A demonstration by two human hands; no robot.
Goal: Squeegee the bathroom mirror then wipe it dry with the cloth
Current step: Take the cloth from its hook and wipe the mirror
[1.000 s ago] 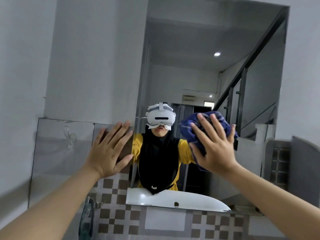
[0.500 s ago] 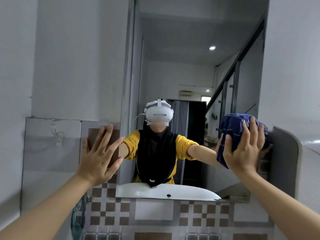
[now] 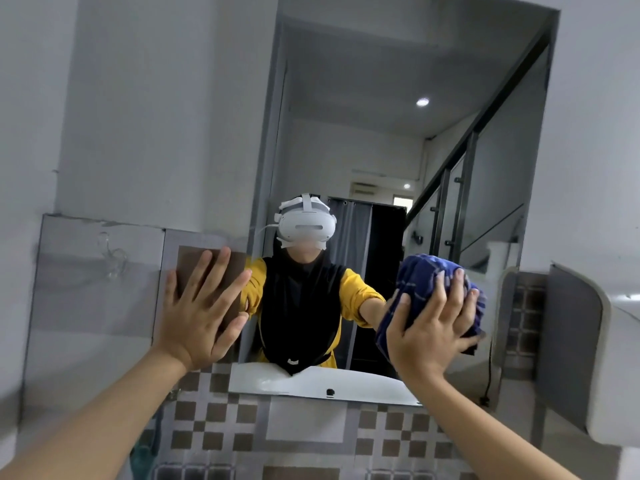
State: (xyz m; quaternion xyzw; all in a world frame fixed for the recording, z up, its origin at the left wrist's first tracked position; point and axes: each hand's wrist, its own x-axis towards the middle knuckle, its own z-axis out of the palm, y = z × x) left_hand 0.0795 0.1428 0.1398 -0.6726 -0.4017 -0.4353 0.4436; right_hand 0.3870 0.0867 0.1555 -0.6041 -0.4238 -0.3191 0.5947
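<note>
The wall mirror (image 3: 381, 98) hangs straight ahead and reflects a person in a headset and a stairway. My right hand (image 3: 429, 327) grips a bunched dark blue cloth (image 3: 422, 271) and presses it against the lower right part of the glass. My left hand (image 3: 201, 313) rests flat, fingers spread, on the grey wall tile just beside the mirror's left edge. No squeegee is in view.
A clear plastic hook (image 3: 110, 254) sticks to the tile at the left. Brown and grey checkered tiles (image 3: 214, 420) run below the mirror. A white rounded fixture (image 3: 616, 341) juts out at the right. The mirror's bottom reflects a white sink rim.
My right hand swept the cloth from the middle of the mirror to its right edge, then came back slightly left and down. My left hand stayed on the tile.
</note>
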